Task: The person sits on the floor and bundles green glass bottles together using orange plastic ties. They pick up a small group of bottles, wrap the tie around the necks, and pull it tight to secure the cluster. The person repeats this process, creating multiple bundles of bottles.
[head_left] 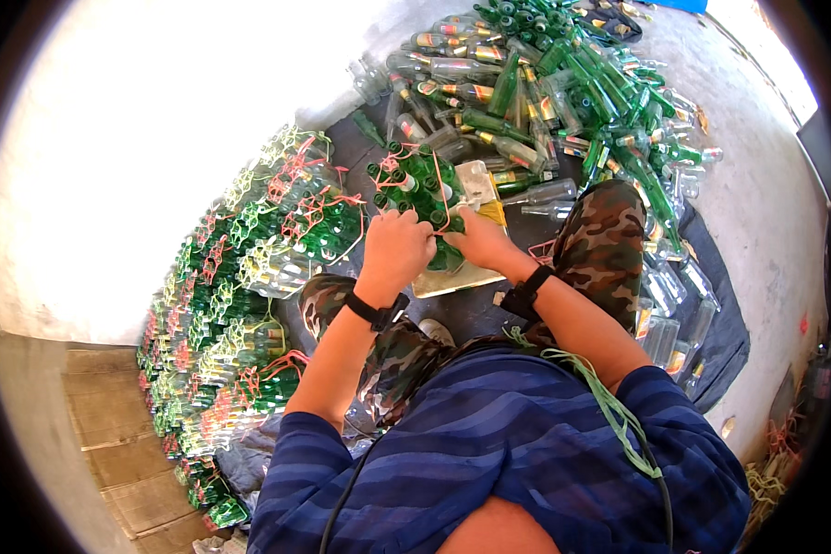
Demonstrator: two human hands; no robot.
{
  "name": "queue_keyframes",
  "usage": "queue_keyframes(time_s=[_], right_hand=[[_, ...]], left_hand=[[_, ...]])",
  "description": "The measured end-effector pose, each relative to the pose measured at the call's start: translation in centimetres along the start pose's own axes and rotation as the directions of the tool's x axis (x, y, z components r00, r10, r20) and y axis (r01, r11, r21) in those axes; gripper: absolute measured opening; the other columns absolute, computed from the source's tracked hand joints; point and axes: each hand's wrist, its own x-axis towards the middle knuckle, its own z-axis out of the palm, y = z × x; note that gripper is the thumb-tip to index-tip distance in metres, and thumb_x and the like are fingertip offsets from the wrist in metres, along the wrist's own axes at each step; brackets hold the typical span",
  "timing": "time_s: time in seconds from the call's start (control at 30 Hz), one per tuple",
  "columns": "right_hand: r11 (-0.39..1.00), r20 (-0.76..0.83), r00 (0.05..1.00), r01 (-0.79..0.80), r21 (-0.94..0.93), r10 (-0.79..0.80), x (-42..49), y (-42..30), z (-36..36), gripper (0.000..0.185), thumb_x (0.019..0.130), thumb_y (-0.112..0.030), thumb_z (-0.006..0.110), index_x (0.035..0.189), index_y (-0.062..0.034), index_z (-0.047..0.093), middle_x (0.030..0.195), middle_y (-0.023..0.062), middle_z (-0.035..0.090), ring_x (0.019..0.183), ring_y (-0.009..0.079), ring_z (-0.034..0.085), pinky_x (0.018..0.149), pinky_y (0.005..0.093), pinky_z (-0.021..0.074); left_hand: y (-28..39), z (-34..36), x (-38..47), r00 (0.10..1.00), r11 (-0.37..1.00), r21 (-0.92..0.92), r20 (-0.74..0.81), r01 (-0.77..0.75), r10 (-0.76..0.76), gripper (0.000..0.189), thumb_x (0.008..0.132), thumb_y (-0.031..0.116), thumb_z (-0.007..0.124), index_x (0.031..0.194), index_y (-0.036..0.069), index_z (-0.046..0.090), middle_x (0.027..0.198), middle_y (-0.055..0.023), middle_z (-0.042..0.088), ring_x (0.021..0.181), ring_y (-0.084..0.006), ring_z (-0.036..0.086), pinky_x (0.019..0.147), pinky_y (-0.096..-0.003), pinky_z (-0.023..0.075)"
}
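A bundle of upright green glass bottles (415, 181) stands in front of me, bound around the necks with pink plastic string (438, 173). It rests on a worn white and yellow block-like stand (450, 282). My left hand (398, 244) is closed at the near side of the bundle, with the string running into its fingers. My right hand (483, 239) pinches the same string close by, its fingers against a bottle neck at the bundle's near right. The string's ends are hidden by my fingers.
Loose green and clear bottles (526, 104) lie heaped ahead and to the right on a dark sheet (724, 346). Tied bottle bundles (249, 277) are stacked along the left beside the white wall (145, 173). Green string (613, 408) hangs over my shirt. Cardboard (121, 443) lies at lower left.
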Motion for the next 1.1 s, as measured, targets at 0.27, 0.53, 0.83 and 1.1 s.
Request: queue_keyframes(time_s=[0.27,0.53,0.83,1.1], right_hand=[[0.998,0.149,0.988,-0.017,-0.061,0.026,0.2,-0.5,-4.5,0.035,0.095,-0.035,0.071,0.096,0.0006,0.071,0.091,0.0225,0.074,0.088,0.0441,0.069,0.08,0.0492,0.0542],[0.975,0.428,0.902,-0.136,0.176,0.048,0.5,1.1,-6.2,0.027,0.097,-0.029,0.071,0.096,-0.002,0.071,0.078,0.0084,0.067,0.064,0.0199,0.062,0.059,0.0371,0.0498],[0.449,0.709,0.705,-0.637,0.627,0.01,-2.2,-3.9,-3.3,0.014,0.107,-0.024,0.064,0.102,-0.0134,0.057,0.073,-0.0059,0.048,0.052,0.0024,0.038,0.043,0.023,0.024],[0.996,0.273,0.958,0.093,-0.015,-0.085,-0.4,0.1,-3.8,0.032,0.095,-0.031,0.07,0.091,0.0002,0.067,0.09,0.0233,0.069,0.082,0.042,0.066,0.076,0.0492,0.0518]], left_hand=[[-1.2,-0.8,1.0,0.976,0.991,-0.119,0.217,0.059,-0.032,0.016,0.091,0.02,0.064,0.086,0.006,0.071,0.085,-0.0151,0.067,0.089,-0.0391,0.066,0.08,-0.0522,0.0542],[-2.5,-1.2,1.8,0.958,0.99,-0.134,0.286,0.039,0.001,0.005,0.086,0.009,0.062,0.086,0.005,0.066,0.085,-0.0164,0.067,0.091,-0.0408,0.066,0.077,-0.0535,0.0523],[-4.0,-2.4,2.1,0.943,0.949,-0.289,0.332,0.125,-0.023,0.007,0.077,0.0,0.06,0.083,0.003,0.064,0.079,-0.0182,0.064,0.081,-0.0411,0.064,0.07,-0.0494,0.0495],[-5.5,-3.4,1.8,0.931,0.916,-0.328,0.346,0.231,-0.111,0.009,0.082,0.012,0.068,0.086,0.004,0.07,0.08,-0.0175,0.068,0.085,-0.0393,0.067,0.074,-0.0488,0.0535]])
